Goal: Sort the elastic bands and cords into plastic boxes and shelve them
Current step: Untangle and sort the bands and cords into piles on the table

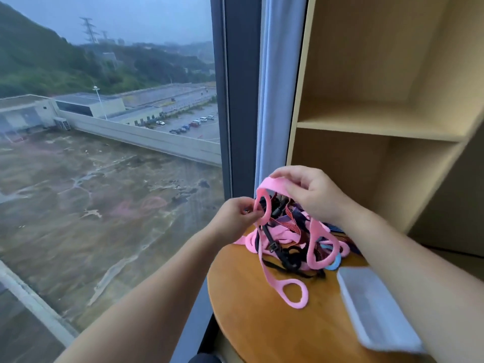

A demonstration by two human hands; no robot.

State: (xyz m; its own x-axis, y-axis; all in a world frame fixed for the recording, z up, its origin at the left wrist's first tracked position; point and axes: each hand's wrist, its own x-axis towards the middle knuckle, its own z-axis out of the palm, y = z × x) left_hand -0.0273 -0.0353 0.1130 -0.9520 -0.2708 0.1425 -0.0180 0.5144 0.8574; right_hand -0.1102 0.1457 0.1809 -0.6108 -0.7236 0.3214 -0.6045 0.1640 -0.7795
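A tangled pile of bands and cords (288,247) lies on a round wooden table (262,323): pink loops, black straps with buckles, striped webbing, a blue band. My left hand (235,216) pinches a pink elastic band (264,205) at one of its loops. My right hand (311,192) grips the same band higher up, lifting it above the pile. Its lower end hangs down to a pink loop (294,294) resting on the table. A clear plastic box (374,307) lies on the table at the right, partly hidden by my right forearm.
A light wooden shelf unit (379,121) with open compartments stands right behind the table. A large window (110,153) fills the left, with a dark frame and pale curtain (272,100) between window and shelves.
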